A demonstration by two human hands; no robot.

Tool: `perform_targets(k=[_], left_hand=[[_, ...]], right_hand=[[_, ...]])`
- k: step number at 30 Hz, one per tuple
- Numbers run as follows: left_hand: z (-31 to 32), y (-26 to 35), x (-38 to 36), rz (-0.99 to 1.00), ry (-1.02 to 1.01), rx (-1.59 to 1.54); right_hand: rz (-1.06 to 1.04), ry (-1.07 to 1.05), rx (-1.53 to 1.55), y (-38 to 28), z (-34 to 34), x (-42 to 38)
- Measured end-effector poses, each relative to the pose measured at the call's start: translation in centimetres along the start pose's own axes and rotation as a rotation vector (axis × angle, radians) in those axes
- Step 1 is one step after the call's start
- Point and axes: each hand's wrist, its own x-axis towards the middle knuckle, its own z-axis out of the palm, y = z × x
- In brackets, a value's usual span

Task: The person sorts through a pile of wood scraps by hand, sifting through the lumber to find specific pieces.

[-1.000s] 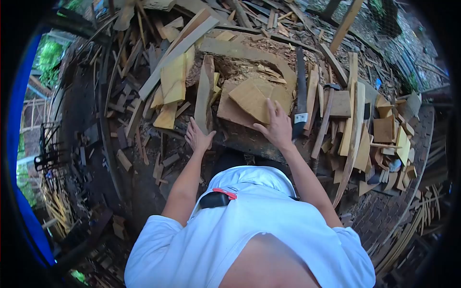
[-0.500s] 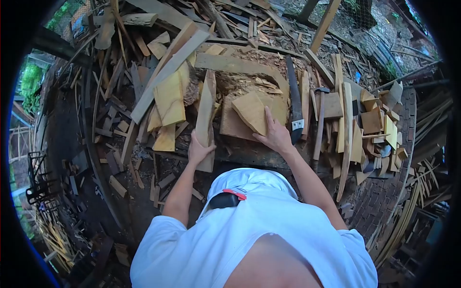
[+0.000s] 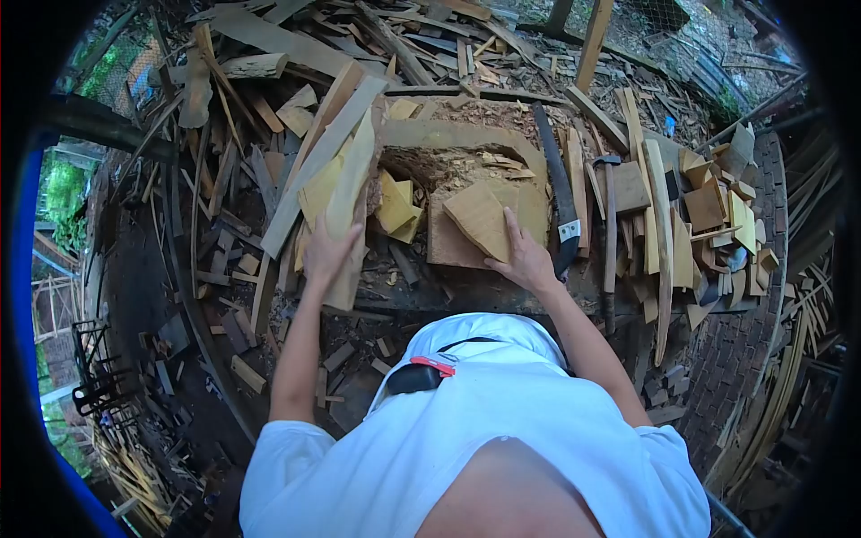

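Note:
My left hand (image 3: 328, 255) grips the lower part of a long pale wooden plank (image 3: 352, 184), with the thumb across its face. The plank lies over other boards to the left of the chopping block. Closed on the lower right edge of an angular yellowish wood block (image 3: 477, 218) is my right hand (image 3: 527, 258). That block rests tilted on the large chopping block (image 3: 453, 242), whose top is rough and hollowed at the back. Two yellow wood offcuts (image 3: 395, 208) lie between the plank and the chopping block.
A handsaw (image 3: 558, 184) lies to the right of the chopping block, and a hammer (image 3: 610, 224) beyond it. Several cut blocks (image 3: 708, 211) are heaped at the right. Scrap wood (image 3: 260, 67) piles up at the back left, and offcuts litter the ground.
My left hand has moved left with the plank, uncovering the yellow offcuts beside the chopping block. My right hand keeps its hold on the wood block. The view has shifted slightly.

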Motion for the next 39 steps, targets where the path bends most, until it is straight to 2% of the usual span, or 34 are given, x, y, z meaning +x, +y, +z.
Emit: perform_targets(k=[2,4,5,7,11,15,17,20,22,24,25,27,29,31,32,33,34,35,39], left_hand=[[-0.6,0.1,2.3,-0.016,-0.032,0.077],[-0.5,0.2,3.8,-0.165,-0.143,0.157],[0.3,-0.8,4.4,-0.147,-0.152,0.153],[2.1,-2.8,4.7,-0.073,-0.004,0.285],[3.3,-4.5,5.2,-0.039,-0.096,0.522],[4.5,-7.0,5.4,-0.032,-0.038,0.375],[3.9,-8.0,5.9,0.070,0.014,0.388],[2.9,-14.3,9.2,0.128,0.113,0.240],[2.0,-18.9,11.2,0.060,0.136,0.384],[-0.9,-17.6,10.7,-0.184,0.044,0.373],[-0.9,-19.2,10.9,-0.175,0.038,0.367],[-0.6,-22.6,12.0,-0.340,-0.076,0.538],[-0.4,-25.4,13.1,-0.317,-0.205,0.554],[0.7,-30.5,15.2,-0.166,-0.249,0.355],[0.4,-29.6,15.0,-0.080,-0.226,0.283],[0.0,-28.9,16.0,-0.180,-0.359,0.193],[0.6,-30.8,17.6,-0.130,-0.530,0.324],[1.0,-31.5,18.3,-0.213,-0.586,0.298],[-2.8,-24.9,15.9,-0.179,-0.565,0.345]], right_hand=[[0.001,0.017,0.036,0.2,0.1,-0.1],[-0.008,0.044,0.038,0.5,0.3,-0.2],[-0.025,0.061,0.046,0.6,0.4,-0.3],[-0.009,0.082,0.051,0.5,0.5,-0.6],[0.005,0.103,0.060,0.1,0.9,-1.0],[0.008,0.100,0.048,-0.3,0.9,-0.9],[0.088,0.020,0.042,-0.5,0.7,-0.9],[0.101,0.017,0.040,-0.7,0.6,-0.9],[0.105,0.022,0.037,-0.8,0.5,-0.9],[0.108,0.023,0.035,-0.9,0.4,-0.9],[0.110,0.016,0.038,-0.9,0.4,-0.9],[0.128,0.019,0.039,-1.1,0.3,-0.8],[0.158,-0.019,0.040,-1.5,0.0,-0.9],[0.129,0.048,0.023,-0.8,1.3,-0.5],[0.092,0.094,0.000,-0.2,1.7,-0.8],[0.097,0.107,-0.005,-0.2,1.7,-0.9],[0.144,0.110,-0.030,-0.4,1.0,-1.6],[0.128,0.072,-0.034,-0.9,0.8,-1.3],[0.108,0.083,-0.010,-0.8,1.2,-1.2]])
